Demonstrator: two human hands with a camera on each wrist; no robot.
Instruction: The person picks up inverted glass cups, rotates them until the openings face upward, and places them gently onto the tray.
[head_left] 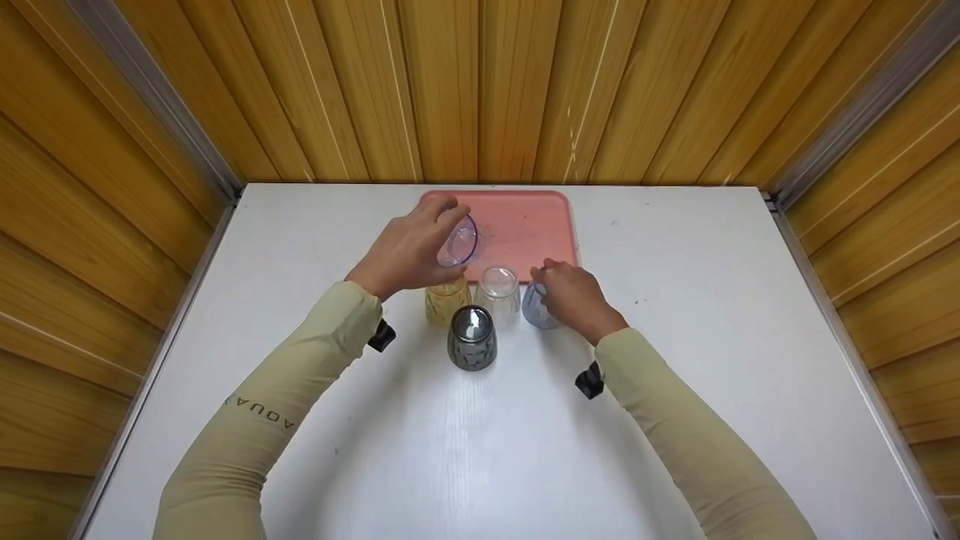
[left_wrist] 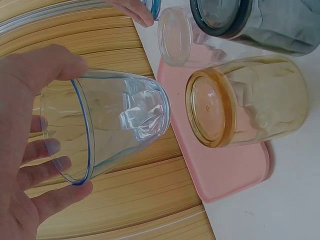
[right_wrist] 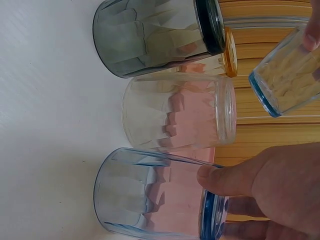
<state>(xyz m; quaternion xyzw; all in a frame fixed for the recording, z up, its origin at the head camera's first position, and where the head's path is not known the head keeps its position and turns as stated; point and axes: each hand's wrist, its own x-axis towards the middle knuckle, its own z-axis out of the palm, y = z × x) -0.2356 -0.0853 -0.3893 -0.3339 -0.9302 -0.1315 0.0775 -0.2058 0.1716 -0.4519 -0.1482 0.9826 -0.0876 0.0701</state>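
My left hand (head_left: 409,251) holds a clear blue-tinted glass (left_wrist: 122,107) by its rim, thumb on one side and fingers on the other. The glass is mouth up, raised over the left part of the pink tray (head_left: 525,225). My right hand (head_left: 576,296) grips the base of a light blue glass (right_wrist: 150,195), which stands mouth down on the table. Between the hands, also upside down, are an amber glass (left_wrist: 270,102), a clear glass (right_wrist: 172,112) and a dark grey glass (head_left: 472,341). The grey one stands nearest to me.
The white table (head_left: 480,450) carries the tray near its back edge, just behind the row of glasses. Wood-patterned panels (head_left: 510,90) wall in the back and both sides, with metal posts (head_left: 165,97) at the corners.
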